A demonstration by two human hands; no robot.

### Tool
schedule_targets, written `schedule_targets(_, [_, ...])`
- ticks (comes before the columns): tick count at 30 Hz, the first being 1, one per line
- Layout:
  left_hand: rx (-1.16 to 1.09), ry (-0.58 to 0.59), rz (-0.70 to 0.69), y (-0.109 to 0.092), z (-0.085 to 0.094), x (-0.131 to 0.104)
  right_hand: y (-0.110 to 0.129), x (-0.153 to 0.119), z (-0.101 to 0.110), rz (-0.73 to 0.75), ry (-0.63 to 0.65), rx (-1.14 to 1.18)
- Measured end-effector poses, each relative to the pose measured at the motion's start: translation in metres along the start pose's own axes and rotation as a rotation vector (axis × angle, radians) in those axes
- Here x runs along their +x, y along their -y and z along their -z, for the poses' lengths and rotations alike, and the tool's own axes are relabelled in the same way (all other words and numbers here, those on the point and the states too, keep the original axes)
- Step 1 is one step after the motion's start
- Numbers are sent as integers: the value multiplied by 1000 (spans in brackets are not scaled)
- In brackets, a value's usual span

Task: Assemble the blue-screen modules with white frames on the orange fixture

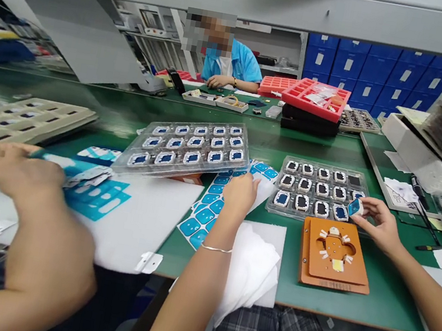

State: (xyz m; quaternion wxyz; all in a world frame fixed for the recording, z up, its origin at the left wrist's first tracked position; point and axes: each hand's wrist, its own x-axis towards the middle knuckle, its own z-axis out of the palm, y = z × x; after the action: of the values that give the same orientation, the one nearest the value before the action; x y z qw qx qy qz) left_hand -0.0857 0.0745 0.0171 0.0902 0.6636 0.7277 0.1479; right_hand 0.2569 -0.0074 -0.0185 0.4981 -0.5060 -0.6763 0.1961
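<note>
A small, rounded, blue-faced white case (354, 207) is pinched by the nearer right hand (380, 223), at twelve o'clock from the square orange block (335, 250); what is held by the left hand (238, 194), at nine o'clock, cannot be told

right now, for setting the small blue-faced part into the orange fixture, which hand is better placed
Probably the right hand: it holds the blue-faced part near the far edge of the orange fixture. The left hand is farther off, by the blue sticker sheet.
</note>
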Motion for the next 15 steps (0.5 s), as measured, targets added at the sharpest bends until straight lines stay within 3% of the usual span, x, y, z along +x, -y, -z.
schedule_targets(5, [-98,-147,-7,-3,5,-8,5,0,-2,12,-6,9])
schedule_targets(9, [-273,-296,-108,-5,10,-13,5,0,-6,-16,-8,21])
schedule_targets(12, [-444,-237,-295,-10,10,-17,5,1,-8,-26,-22,46])
schedule_targets(15, [-572,-47,-556,-21,10,-29,5,1,-11,-30,-26,61])
